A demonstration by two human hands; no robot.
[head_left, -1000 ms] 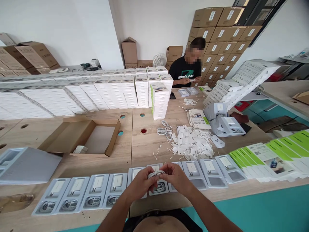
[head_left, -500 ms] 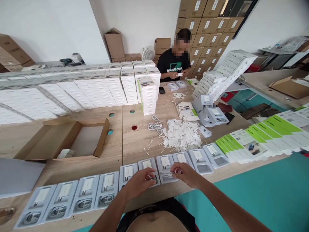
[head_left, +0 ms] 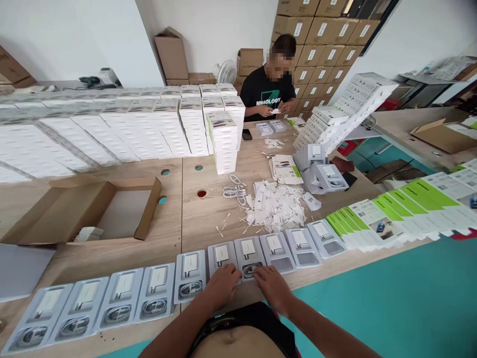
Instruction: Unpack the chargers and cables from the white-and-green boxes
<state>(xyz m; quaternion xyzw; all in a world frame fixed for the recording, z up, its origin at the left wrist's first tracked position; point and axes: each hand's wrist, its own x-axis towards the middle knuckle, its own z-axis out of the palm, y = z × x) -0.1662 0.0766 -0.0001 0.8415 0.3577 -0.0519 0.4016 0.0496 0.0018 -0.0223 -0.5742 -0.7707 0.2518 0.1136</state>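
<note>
A row of pale plastic trays lies along the table's near edge, each with a white charger block in its upper part. In the middle tray (head_left: 249, 251), a coiled grey-white cable (head_left: 252, 270) sits in the lower compartment. My right hand (head_left: 274, 287) rests at this tray's lower right, fingers stretched out, fingertips at the cable's edge. My left hand (head_left: 224, 284) is over the lower part of the tray (head_left: 222, 253) to the left, fingers loosely bent and hiding that compartment. Neither hand appears to grip anything. Trays farther left, such as this tray (head_left: 155, 286), hold coiled cables.
Three trays on the right, including this tray (head_left: 278, 252), have bare lower compartments. Beyond lie a heap of white paper slips (head_left: 276, 206), loose cables (head_left: 234, 189), an open carton (head_left: 128, 211) and stacked white boxes (head_left: 225, 144). Green-and-white packaging (head_left: 380, 219) fans out rightward. A co-worker (head_left: 268, 94) sits opposite.
The cable that was in my right hand now lies coiled in the middle tray. My left hand has moved down slightly, and the view has shifted a little.
</note>
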